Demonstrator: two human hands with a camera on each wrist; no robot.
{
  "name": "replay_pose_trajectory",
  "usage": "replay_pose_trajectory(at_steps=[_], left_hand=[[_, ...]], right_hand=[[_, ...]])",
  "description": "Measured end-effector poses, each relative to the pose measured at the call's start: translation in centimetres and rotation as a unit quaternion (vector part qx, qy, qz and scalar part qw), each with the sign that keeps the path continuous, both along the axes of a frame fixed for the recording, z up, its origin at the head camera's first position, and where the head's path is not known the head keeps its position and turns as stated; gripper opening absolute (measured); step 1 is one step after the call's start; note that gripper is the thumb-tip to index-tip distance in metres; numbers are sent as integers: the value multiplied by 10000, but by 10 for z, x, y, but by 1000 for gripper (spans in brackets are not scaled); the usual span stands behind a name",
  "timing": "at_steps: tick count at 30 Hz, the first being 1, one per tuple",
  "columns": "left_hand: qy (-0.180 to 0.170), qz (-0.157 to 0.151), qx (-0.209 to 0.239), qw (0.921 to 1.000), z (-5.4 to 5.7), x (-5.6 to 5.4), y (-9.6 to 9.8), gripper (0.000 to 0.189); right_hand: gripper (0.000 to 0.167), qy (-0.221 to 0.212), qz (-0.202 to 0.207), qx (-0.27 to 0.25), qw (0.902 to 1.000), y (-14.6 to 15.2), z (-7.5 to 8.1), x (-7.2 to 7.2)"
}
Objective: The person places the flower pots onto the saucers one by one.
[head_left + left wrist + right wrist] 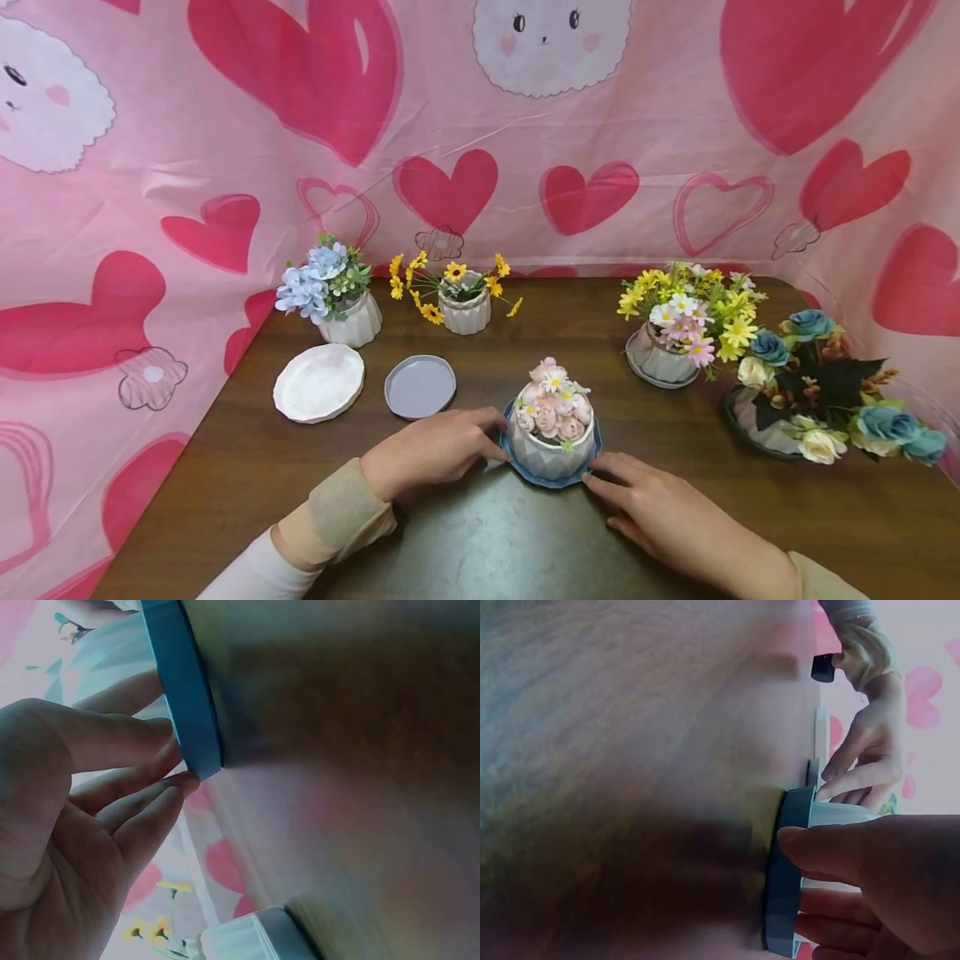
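Fingers and thumbs of the left hand (441,448) and right hand (666,507) are lightly bent, spread along and gripping the rim of a blue saucer (553,483) from opposite sides. It seems to rest on the table (262,475), near the person, with a white pot (546,461) of pink flowers (547,408) upright on it. Holding both edges likely keeps the pot level and the petals untouched. Further left, a white saucer (319,383) and a grey saucer (420,387) lie bare, near the blue-flower pot (354,321) and yellow-flower pot (465,314) that stand without any. At right, a mixed bouquet's pot (662,363) has a saucer beneath, probably to guard the wood.
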State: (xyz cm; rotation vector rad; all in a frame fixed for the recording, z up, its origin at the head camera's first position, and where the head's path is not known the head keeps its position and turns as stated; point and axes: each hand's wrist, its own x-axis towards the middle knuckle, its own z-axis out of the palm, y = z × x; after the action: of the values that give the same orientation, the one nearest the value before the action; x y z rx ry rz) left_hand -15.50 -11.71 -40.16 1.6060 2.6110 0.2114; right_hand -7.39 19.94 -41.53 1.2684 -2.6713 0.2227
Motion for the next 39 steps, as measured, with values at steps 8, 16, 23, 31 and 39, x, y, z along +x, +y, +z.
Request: replay_pose_trajectory(at_steps=[8,16,23,31,39], left_hand=[[-80,-22,-230,9997,2,-13,6,39],[-308,32,-239,9992,4,-29,9,38],[-388,40,-350,9986,6,-48,17,38],[-428,66,-400,9983,7,-69,29,37],[-550,203,-390,9975,7,-85,39,39]], right_hand=[[51,-41,-96,65,9999,3,1,-5],[52,-290,-326,279,9987,5,4,-17],[58,-143,-348,460,9982,8,4,-29],[57,-101,-490,477,9976,13,6,-44],[58,-21,-665,449,9968,19,7,-57]])
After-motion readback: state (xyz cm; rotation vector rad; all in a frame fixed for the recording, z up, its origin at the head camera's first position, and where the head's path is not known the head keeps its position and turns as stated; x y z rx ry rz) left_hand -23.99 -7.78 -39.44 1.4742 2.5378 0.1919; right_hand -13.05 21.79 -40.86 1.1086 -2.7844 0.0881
